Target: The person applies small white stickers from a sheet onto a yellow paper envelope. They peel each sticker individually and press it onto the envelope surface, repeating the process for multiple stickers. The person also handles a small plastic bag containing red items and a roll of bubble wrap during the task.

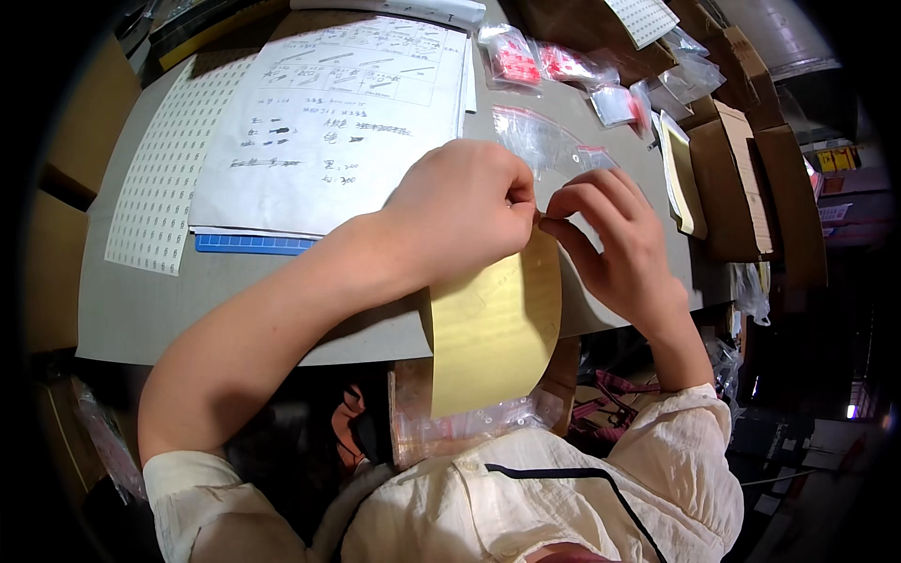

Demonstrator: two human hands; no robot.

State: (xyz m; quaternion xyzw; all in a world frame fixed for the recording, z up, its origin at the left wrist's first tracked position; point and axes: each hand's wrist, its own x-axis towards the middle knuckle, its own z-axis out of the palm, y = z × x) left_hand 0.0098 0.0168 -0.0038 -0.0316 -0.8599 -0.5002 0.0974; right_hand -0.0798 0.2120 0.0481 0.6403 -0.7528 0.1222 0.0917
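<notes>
A yellow paper sheet (493, 328) hangs over the table's front edge, its lower end curving toward my body. My left hand (469, 206) is closed at the sheet's upper end and covers part of it. Just to the right, my right hand (605, 244) is closed in a pinch, thumb and forefinger meeting the left fingertips at the sheet's top right corner. Whatever lies between the right fingertips is too small to make out. Beyond the hands lies a clear zip bag (535, 136) with a red edge.
Handwritten white papers (310, 178) lie on a blue gridded board (249, 244) at the left, beside a sheet of small printed labels (164, 178). Small bags with red contents (511, 61) sit at the back. Cardboard boxes (741, 188) line the right; a plastic-lined box (422, 422) stands below the table edge.
</notes>
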